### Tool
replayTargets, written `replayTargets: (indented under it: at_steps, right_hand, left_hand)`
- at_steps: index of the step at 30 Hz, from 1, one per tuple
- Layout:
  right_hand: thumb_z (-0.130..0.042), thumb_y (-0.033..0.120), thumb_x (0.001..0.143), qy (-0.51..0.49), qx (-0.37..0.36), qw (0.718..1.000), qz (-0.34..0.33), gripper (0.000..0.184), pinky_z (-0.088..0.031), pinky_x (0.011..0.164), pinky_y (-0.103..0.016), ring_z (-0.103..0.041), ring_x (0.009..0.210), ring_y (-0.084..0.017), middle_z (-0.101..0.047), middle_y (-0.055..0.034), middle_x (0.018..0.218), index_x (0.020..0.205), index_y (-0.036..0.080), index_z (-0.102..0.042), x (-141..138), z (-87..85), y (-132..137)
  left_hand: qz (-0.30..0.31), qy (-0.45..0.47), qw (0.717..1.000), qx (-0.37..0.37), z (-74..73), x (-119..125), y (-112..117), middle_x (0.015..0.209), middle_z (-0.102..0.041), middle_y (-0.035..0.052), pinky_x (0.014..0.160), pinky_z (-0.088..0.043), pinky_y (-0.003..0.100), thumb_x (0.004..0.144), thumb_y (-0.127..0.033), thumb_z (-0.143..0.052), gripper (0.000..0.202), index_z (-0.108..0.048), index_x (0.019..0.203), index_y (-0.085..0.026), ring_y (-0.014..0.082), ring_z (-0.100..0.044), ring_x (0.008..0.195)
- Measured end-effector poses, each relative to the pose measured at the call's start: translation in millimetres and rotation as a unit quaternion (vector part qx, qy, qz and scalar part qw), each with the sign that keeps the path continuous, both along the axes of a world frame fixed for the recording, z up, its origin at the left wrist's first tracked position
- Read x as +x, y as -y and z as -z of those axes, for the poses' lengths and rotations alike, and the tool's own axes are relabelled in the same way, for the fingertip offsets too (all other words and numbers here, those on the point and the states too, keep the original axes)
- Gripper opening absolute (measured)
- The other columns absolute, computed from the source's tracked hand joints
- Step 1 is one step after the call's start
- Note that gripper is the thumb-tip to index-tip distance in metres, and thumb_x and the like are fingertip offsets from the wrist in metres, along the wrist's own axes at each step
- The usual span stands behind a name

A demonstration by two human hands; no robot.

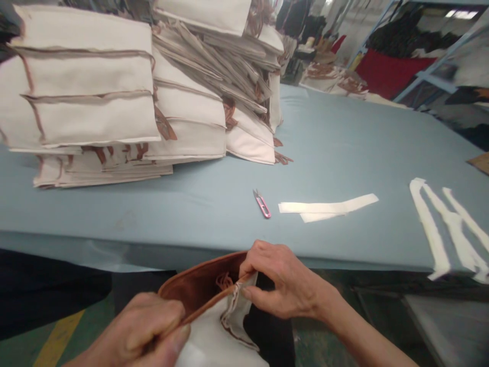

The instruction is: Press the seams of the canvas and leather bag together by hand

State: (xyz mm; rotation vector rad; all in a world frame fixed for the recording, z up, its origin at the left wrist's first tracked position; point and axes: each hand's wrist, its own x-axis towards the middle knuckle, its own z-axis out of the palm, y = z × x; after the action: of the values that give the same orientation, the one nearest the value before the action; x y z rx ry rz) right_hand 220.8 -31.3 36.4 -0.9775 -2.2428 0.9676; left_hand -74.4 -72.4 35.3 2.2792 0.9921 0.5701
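Observation:
A cream fabric bag (214, 326) with a brown-edged opening and brown lining hangs in front of the table's near edge. My left hand (141, 326) is closed on its rim at the left, thumb outside. At the right, my right hand (275, 280) pinches the rim near a side seam. Between the hands the mouth gapes, showing brown cords inside. The bag's lower part runs out of the picture. Beyond the hands, small pink thread snips (262, 205) lie on the table.
Stacked cream fabric pieces (95, 97) with brown edging fill the left and back of the blue-covered table (344, 148). Pale strips (328, 208) lie right of the snips, with more cut strips (454, 224) at the right edge. Shelving (431, 76) stands behind.

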Motion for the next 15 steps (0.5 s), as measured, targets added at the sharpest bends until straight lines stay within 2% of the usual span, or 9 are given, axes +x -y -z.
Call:
replayTargets:
  at_steps: [5,7,10,12,14,15]
  right_hand:
    - [-0.059,0.008,0.090,-0.004,-0.015,1.000,0.003,0.017,-0.039,0.070,-0.028,-0.055,0.075,-0.015,-0.064,0.0013,0.077,0.079,0.021,-0.058,1.3,-45.5,2.7]
    - [-0.057,0.008,0.091,0.006,-0.006,1.000,0.000,0.017,-0.039,0.070,-0.028,-0.055,0.077,-0.015,-0.064,0.0007,0.080,0.081,0.021,-0.056,0.9,-66.3,2.9]
    - [-0.056,0.007,0.088,0.030,0.021,0.999,-0.003,0.016,-0.037,0.067,-0.027,-0.054,0.073,-0.014,-0.061,0.0014,0.079,0.082,0.021,-0.055,-2.8,-89.7,2.9]
    - [-0.055,0.005,0.082,0.038,0.034,0.999,-0.001,0.016,-0.035,0.065,-0.026,-0.051,0.069,-0.013,-0.058,0.0032,0.075,0.082,0.021,-0.054,-6.8,-97.6,2.7]
    - [-0.054,0.006,0.079,0.034,0.035,0.999,0.004,0.016,-0.034,0.064,-0.025,-0.049,0.066,-0.012,-0.056,0.0042,0.073,0.081,0.022,-0.054,-10.9,-100.0,2.5]
    - [-0.054,0.007,0.079,0.027,0.032,0.999,0.005,0.015,-0.035,0.065,-0.025,-0.048,0.065,-0.012,-0.056,0.0044,0.073,0.081,0.022,-0.054,-12.5,-99.7,2.5]
  left_hand:
    - [-0.006,0.044,0.999,-0.020,-12.9,-12.1,-38.9,0.056,-0.040,-0.0087,0.046,-0.032,0.020,0.103,-0.027,-0.045,0.040,-0.033,0.066,-0.022,0.0080,-0.041,0.046]
    - [0.014,0.059,0.998,-0.029,-19.8,-12.1,-53.9,0.061,-0.047,-0.0080,0.049,-0.037,0.020,0.101,-0.031,-0.050,0.034,-0.044,0.069,-0.023,0.0097,-0.046,0.051]
    - [0.034,0.032,0.998,-0.046,-36.2,-3.5,-65.5,0.091,-0.070,-0.0037,0.076,-0.049,0.021,0.099,-0.032,-0.059,0.009,-0.064,0.102,-0.025,0.0156,-0.065,0.082]
    - [0.046,0.020,0.997,-0.052,-48.9,7.4,-65.1,0.113,-0.074,-0.0023,0.094,-0.048,0.025,0.095,-0.029,-0.070,0.025,-0.065,0.119,-0.029,0.0189,-0.067,0.104]
    - [0.065,0.031,0.996,-0.055,-60.0,19.8,-61.3,0.119,-0.073,-0.0030,0.100,-0.045,0.025,0.089,-0.024,-0.076,0.034,-0.064,0.121,-0.030,0.0193,-0.065,0.112]
    - [0.075,0.042,0.994,-0.060,-64.5,25.5,-59.3,0.117,-0.074,-0.0037,0.100,-0.044,0.025,0.089,-0.022,-0.075,0.032,-0.065,0.118,-0.030,0.0184,-0.065,0.111]
